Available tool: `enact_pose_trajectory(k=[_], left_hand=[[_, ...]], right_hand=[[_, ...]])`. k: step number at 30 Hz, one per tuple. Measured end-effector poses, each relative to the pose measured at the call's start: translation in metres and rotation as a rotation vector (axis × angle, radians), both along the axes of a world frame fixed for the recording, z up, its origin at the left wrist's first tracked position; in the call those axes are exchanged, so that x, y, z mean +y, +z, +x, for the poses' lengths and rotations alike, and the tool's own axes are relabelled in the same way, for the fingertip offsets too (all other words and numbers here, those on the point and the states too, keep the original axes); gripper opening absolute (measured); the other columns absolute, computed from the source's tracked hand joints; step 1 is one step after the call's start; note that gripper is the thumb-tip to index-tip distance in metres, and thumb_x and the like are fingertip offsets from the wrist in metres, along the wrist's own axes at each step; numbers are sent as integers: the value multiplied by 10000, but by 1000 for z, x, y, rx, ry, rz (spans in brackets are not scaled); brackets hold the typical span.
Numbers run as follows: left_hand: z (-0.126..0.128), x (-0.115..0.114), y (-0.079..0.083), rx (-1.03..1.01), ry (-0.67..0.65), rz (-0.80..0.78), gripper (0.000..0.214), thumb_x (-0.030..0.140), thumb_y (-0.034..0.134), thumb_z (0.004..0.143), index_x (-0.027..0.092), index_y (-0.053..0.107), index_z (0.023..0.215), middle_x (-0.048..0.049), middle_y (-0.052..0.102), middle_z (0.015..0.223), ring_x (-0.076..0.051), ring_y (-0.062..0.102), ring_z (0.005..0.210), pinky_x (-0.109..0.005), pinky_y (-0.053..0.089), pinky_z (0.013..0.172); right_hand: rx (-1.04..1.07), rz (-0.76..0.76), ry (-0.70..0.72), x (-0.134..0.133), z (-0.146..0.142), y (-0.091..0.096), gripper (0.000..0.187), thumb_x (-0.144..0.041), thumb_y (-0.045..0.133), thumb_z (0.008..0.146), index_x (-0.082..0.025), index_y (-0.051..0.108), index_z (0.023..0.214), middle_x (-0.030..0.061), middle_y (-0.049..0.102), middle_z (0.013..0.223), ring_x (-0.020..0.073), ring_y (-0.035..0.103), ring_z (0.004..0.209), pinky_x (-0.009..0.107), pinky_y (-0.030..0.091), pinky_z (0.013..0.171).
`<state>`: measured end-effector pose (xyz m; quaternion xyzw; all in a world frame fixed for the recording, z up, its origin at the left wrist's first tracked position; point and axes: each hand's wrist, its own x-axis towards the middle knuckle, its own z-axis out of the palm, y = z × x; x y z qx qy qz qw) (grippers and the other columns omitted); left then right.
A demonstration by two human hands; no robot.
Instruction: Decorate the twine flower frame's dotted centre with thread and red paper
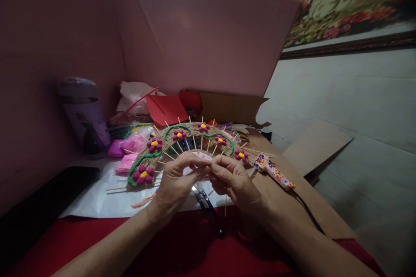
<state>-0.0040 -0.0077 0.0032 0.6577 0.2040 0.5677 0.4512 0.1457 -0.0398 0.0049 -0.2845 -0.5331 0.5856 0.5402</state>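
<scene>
On my feed, left hand [177,179] and right hand [232,179] met at the fingertips, thumbs and index fingers pinched; couldn't tell what was between, too small. Likely a tip grip for fine work. Flowered twine arch [195,129] sat just beyond, partly on white sheet [97,199], decorated face up, probably to protect it. Scissors [208,209] lay between the forearms, apparent glue gun [274,173] on cardboard [312,203] to the right, presumably for easy reach.
</scene>
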Motion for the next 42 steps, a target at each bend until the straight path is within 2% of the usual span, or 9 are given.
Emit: enact_pose_trajectory(k=[7,11,19,25,28,32,37,42], left_hand=[[-3,2,-2,88,14,61,69,219,666,752,203,680,817,-43,651,839,-163,597,791,-296,511,677],[-4,1,2,124,59,149,50,184,657,749,187,678,794,-43,633,812,-166,590,806,-304,501,702],[-6,0,9,245,135,429,73,115,601,784,174,634,810,-36,618,761,-159,551,766,-310,470,685],[-8,1,15,310,189,646,64,127,570,812,179,606,815,-21,612,688,-155,536,703,-313,465,656],[-10,3,14,322,214,700,43,133,582,808,173,595,805,-26,601,693,-158,530,710,-314,467,645],[-12,5,14,381,226,758,54,133,556,824,166,593,802,-44,610,723,-168,532,740,-313,465,638],[-13,5,17,519,252,909,129,109,486,850,159,583,781,-54,622,689,-184,524,744,-325,465,660],[-13,5,15,659,313,1001,182,89,442,854,149,586,760,-72,617,699,-208,512,791,-373,467,744]], right_hand=[[-12,-34,5,0,2,3,232,-360,622,797,-166,523,717,-71,395,539,39,241,421,192,163,389],[-18,-55,14,1,2,3,235,-368,615,802,-166,530,720,-83,359,510,38,224,408,193,145,377],[-62,-70,-5,3,2,1,252,-383,599,807,-167,521,705,-80,385,512,31,229,390,196,140,373],[-107,-105,3,2,5,5,294,-412,634,765,-173,493,667,-98,311,482,35,185,398,191,116,371],[-146,-82,4,1,5,7,272,-382,652,744,-169,506,660,-96,333,489,33,198,401,191,126,379],[-204,-35,-91,1,4,8,235,-349,669,706,-168,530,652,-86,386,493,37,260,399,191,171,385],[-282,29,-182,2,4,8,206,-317,667,697,-160,555,624,-68,418,487,45,281,415,189,190,381],[-360,150,-253,3,4,5,159,-265,656,713,-156,590,617,-35,496,565,73,393,508,207,313,461]])
